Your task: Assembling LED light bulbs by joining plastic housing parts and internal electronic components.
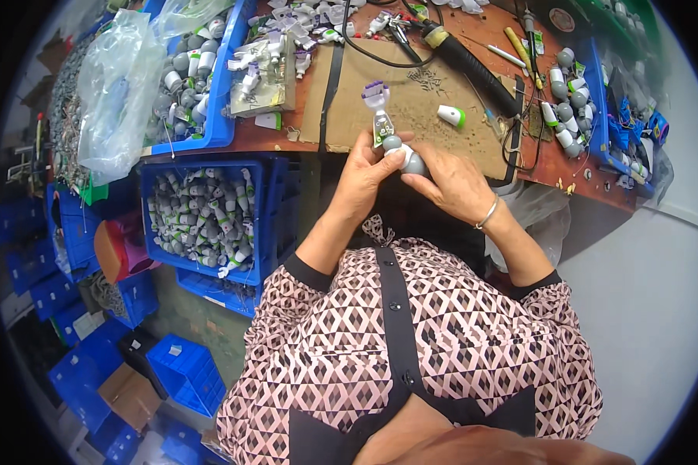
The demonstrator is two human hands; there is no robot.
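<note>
Both of my hands are together over the front edge of the workbench, at a small plastic device (415,163) with a grey ball end and a white body. My left hand (362,174) is closed round it, thumb on the white part. From the same grip a clear piece with a purple tip (376,97) sticks up, a green-marked section below it; how the pieces join is hidden by the fingers. My right hand (456,186) curls round the grey ball end, some fingertips out of sight. Just beyond lies a white cap with a green rim (451,116) on a cardboard sheet (341,120).
A black-handled tool with a cable (473,70) rests across the cardboard. Blue bins (225,116) of grey-and-white parts stand at the left and, lower, under the bench (198,267). More such parts (570,108) lie at the right. Purple-white pieces (287,35) are heaped at the back.
</note>
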